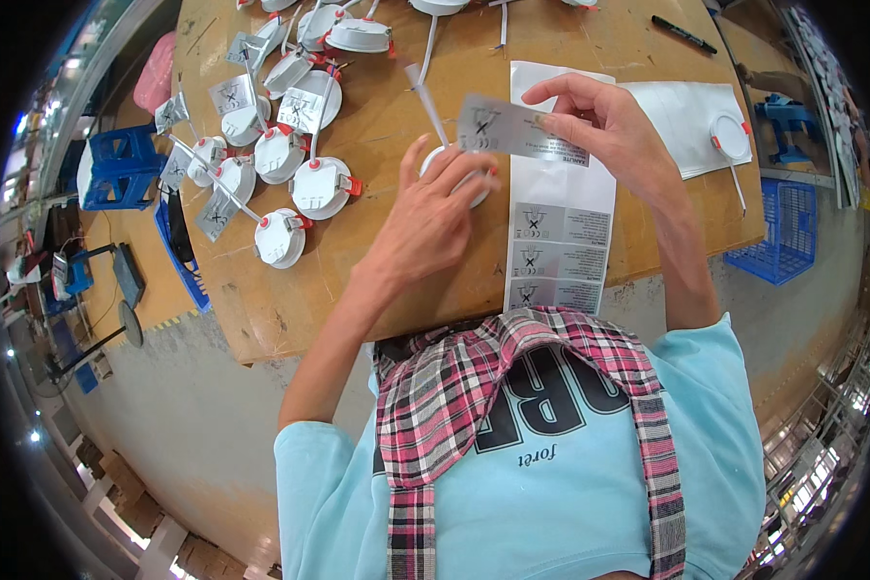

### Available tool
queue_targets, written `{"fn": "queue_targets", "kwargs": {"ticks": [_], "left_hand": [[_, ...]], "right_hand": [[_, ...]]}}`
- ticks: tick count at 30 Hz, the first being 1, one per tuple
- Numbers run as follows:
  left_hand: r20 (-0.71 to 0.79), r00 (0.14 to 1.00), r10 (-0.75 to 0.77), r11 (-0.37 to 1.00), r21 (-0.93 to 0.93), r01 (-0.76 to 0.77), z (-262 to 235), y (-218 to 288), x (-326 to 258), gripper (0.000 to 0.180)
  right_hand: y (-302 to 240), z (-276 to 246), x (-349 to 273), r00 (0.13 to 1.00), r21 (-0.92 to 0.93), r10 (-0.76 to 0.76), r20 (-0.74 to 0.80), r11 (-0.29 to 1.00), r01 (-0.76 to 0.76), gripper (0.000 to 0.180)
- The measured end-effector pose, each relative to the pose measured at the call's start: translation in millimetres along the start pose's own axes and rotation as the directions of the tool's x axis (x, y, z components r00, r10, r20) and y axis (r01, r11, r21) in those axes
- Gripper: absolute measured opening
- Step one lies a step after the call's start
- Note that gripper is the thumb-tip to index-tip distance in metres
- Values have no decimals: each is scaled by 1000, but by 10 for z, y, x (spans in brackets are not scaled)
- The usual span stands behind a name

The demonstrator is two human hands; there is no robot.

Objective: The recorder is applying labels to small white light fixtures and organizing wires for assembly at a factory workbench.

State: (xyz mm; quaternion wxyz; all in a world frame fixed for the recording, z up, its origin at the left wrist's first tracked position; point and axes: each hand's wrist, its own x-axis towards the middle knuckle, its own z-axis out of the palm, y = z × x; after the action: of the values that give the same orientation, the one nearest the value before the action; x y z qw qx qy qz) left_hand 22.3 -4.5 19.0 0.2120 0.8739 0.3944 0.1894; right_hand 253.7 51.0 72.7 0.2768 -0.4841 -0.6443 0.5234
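Pinching the silver label [493, 126] between thumb and forefinger, we hold it in our right hand [604, 126], its free end near the white lamp [435, 156] left of this grip. Our left hand [423, 227] covers part of that lamp, fingers bent; we cannot tell whether they clasp it. Beneath the grip lies the label sheet [561, 187].

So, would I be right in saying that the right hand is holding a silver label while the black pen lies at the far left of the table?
Not quite: the head view shows the black pen at the far right of the table. The right hand does hold a silver label.
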Motion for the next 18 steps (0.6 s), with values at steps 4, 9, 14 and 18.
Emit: {"fn": "queue_targets", "kwargs": {"ticks": [4,9,14,18], "left_hand": [[-117,986,123,988,-81,-133,-220,-25,-265,29],[-399,770,-497,691,-719,73,-294,122,-309,37],[-241,727,-644,497,-853,157,-304,149,-169,51],[-280,840,-464,718,-675,171,-172,22,-46,60]], "right_hand": [[-39,39,-29,997,-34,-32,64,999,35,23],[-195,110,-82,996,6,-59,66,998,58,24],[-374,206,-216,989,109,-145,-24,983,146,27],[-341,167,-248,966,284,-250,-64,924,258,29]]}}
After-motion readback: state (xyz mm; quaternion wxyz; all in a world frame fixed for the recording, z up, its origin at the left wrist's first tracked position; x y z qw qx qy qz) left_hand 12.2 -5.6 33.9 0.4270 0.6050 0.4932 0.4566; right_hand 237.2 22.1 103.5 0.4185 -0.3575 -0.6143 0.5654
